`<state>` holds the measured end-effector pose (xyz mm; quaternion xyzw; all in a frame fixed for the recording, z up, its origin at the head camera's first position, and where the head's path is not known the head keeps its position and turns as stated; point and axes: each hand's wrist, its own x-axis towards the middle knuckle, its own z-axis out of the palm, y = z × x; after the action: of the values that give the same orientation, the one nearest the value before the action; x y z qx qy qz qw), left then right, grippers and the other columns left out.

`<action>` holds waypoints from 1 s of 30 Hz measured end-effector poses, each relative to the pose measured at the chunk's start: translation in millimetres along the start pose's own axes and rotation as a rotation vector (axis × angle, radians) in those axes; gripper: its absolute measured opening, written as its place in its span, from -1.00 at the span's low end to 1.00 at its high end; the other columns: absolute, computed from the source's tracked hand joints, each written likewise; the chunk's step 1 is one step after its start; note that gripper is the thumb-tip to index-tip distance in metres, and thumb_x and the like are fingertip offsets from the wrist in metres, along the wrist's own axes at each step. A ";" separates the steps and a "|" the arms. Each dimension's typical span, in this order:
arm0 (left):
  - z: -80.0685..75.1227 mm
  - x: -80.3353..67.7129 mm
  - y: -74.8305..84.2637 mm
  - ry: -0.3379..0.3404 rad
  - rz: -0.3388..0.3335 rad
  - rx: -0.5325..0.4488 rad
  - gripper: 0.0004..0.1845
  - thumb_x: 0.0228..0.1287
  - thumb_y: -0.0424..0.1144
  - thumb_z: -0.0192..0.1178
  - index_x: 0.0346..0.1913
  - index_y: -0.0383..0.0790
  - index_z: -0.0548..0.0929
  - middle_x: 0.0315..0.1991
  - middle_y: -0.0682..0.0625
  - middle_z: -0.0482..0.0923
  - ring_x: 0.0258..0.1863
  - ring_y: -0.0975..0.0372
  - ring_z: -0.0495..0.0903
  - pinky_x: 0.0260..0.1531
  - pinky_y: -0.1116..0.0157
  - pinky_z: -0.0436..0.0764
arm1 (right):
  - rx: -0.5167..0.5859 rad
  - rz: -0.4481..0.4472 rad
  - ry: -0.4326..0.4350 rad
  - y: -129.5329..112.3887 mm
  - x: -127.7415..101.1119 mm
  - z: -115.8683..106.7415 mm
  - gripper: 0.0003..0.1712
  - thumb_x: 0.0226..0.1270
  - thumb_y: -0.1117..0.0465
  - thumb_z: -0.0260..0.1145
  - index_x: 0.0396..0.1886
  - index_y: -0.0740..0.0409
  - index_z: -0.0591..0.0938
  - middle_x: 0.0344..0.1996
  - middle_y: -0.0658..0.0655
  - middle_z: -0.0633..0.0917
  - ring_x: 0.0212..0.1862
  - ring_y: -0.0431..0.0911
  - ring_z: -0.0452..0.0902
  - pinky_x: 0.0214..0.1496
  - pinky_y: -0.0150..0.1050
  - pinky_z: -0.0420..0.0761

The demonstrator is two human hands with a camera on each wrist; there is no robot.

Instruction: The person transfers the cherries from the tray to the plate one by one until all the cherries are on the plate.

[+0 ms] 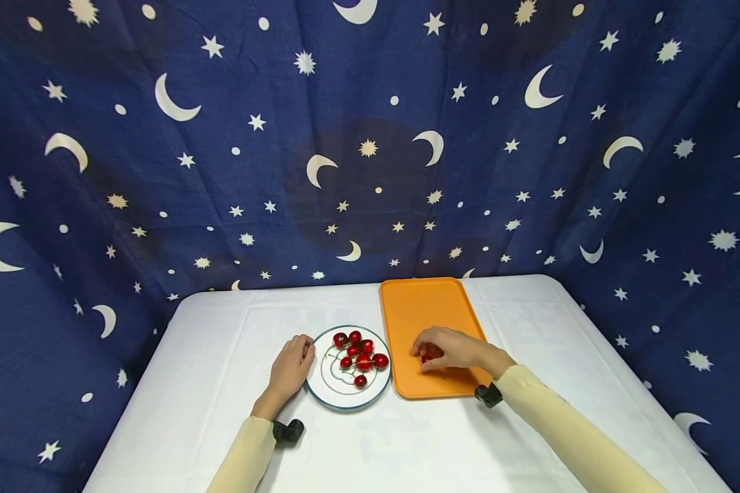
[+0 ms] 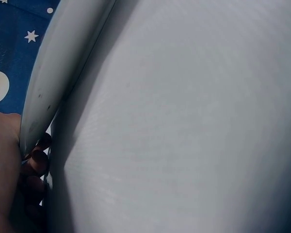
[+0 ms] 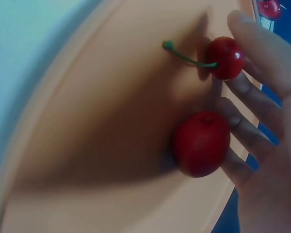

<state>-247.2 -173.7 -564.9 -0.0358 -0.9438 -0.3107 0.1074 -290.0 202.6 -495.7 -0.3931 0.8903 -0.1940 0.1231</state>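
Observation:
In the head view a white plate [image 1: 345, 400] with a dark rim holds several red cherries [image 1: 363, 361]. My left hand [image 1: 292, 366] holds the plate's left edge; the left wrist view shows its bent fingers [image 2: 38, 162] by the rim. Over the near part of an orange tray [image 1: 419, 301] is my right hand [image 1: 453, 348], fingers curved downward. Seen from the right wrist, its thumb and forefinger pinch a cherry [image 3: 225, 58] with a green stem. A larger-looking red round fruit [image 3: 201, 144] sits beside the other fingers, its stem not showing.
The tray stands just right of the plate, on a white tablecloth [image 1: 222, 356]. Behind the table hangs a dark blue curtain [image 1: 370, 103] with moons and stars. Black wrist cameras [image 1: 288, 431] stick out below both wrists.

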 end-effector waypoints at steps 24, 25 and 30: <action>1.2 0.5 -0.4 0.003 -0.003 0.005 -0.78 0.54 -0.19 0.05 -0.02 -0.24 0.62 -0.38 0.02 0.44 -0.30 0.24 0.37 -0.28 0.26 0.35 | 0.022 -0.110 0.132 -4.5 13.0 -0.7 -0.80 0.41 0.18 0.39 -0.03 0.06 0.74 -0.11 -0.03 0.70 -0.17 -0.30 0.55 -0.02 -0.27 0.69; 1.4 0.4 -0.3 0.002 -0.002 0.005 -0.78 0.54 -0.19 0.04 -0.02 -0.24 0.62 -0.38 0.02 0.44 -0.30 0.24 0.36 -0.29 0.27 0.34 | 0.026 -0.113 0.138 -5.5 13.6 -0.8 -0.80 0.41 0.19 0.39 -0.02 0.07 0.74 -0.10 -0.02 0.70 -0.17 -0.30 0.56 -0.02 -0.26 0.70; 1.7 -0.3 0.0 0.007 -0.001 0.004 -0.78 0.54 -0.20 0.05 -0.03 -0.25 0.62 -0.39 0.02 0.43 -0.31 0.25 0.35 -0.29 0.29 0.32 | 0.047 -0.129 0.171 -9.9 16.7 -0.8 -0.80 0.42 0.23 0.37 -0.01 0.10 0.73 -0.08 0.01 0.72 -0.14 -0.26 0.60 -0.01 -0.20 0.72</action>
<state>-247.2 -172.7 -566.3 -0.0340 -0.9440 -0.3091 0.1105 -294.9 184.2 -491.7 -0.4285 0.8657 -0.2550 0.0430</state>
